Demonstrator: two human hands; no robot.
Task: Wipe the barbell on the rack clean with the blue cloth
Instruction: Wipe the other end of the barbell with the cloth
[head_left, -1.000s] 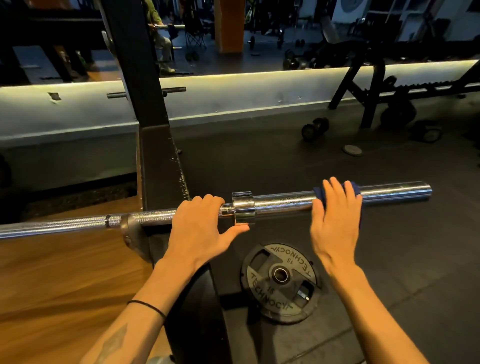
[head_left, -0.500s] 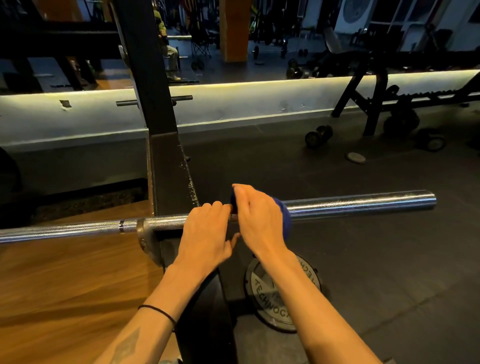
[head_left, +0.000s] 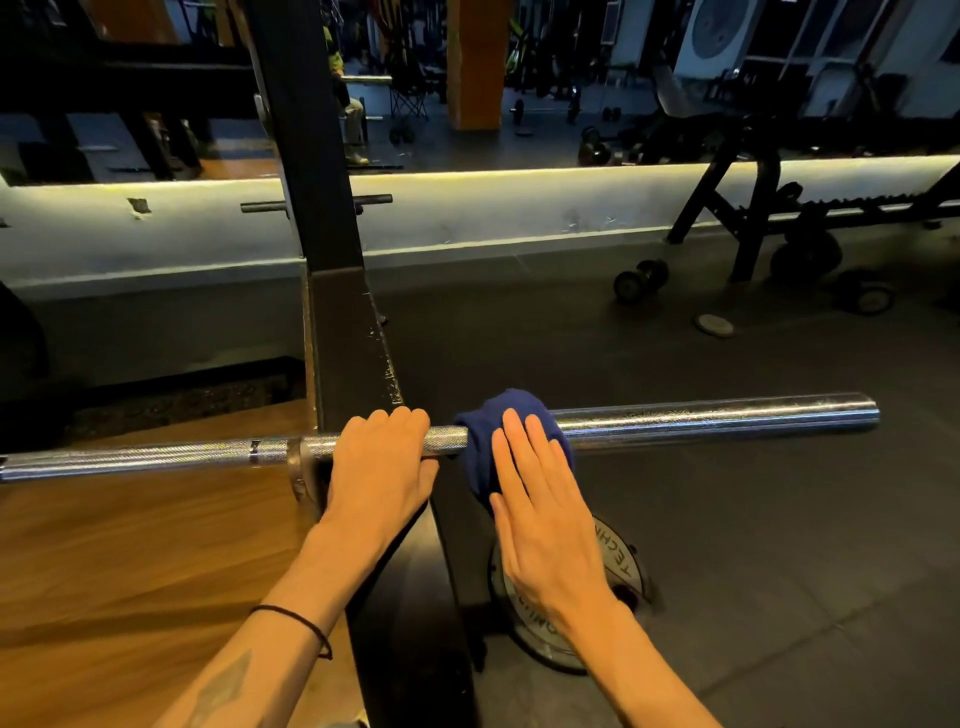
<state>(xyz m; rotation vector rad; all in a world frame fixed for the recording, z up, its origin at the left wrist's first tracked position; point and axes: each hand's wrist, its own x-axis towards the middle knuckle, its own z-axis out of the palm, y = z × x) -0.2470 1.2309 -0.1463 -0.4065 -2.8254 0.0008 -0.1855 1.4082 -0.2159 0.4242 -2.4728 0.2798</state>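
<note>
Just the one head-worn wide-angle view here, sitting above and behind both hands, looking forward and down. It's close in: the forearms fill the bottom edge, the long chrome steel barbell (head_left: 717, 418) runs crosswise just under the fingers (head_left: 400, 422), and the dark rubber gym floor (head_left: 753, 545) stretches out beyond them.
</note>
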